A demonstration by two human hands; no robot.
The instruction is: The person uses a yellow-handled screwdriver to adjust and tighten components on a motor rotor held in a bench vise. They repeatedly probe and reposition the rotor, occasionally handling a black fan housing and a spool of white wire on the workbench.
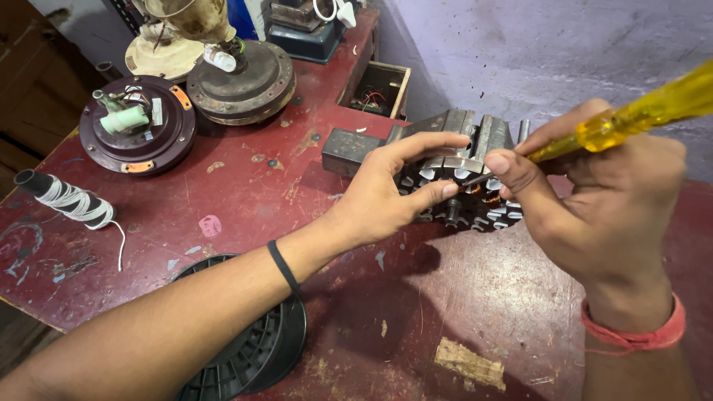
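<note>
Forearms filled the bottom of the frame, the left one crossing a black spool [252, 356] at lower centre, the right one rising at the lower right edge. Both met at the stator [464, 174], which stood on edge on the red bench [223, 193] right of centre, its slotted rim turned up toward the camera and its copper windings showing between the two hands.

From the left came the left hand [386, 197], fingers spread, index laid over the top laminations and thumb pressed against the lower face, bracing the stator. From the right came the right hand [594, 200], fingers closed around a yellow screwdriver [639, 111]. Its long axis ran from the upper right corner down and leftward, the tip hidden behind the thumb just where the slots began. Each hand touched the stator; the right held the tool nearer the windings.

Two fan motor housings [186, 104] sat at upper left, well apart, with a thread-wrapped tube [63, 197] at the left edge.
</note>
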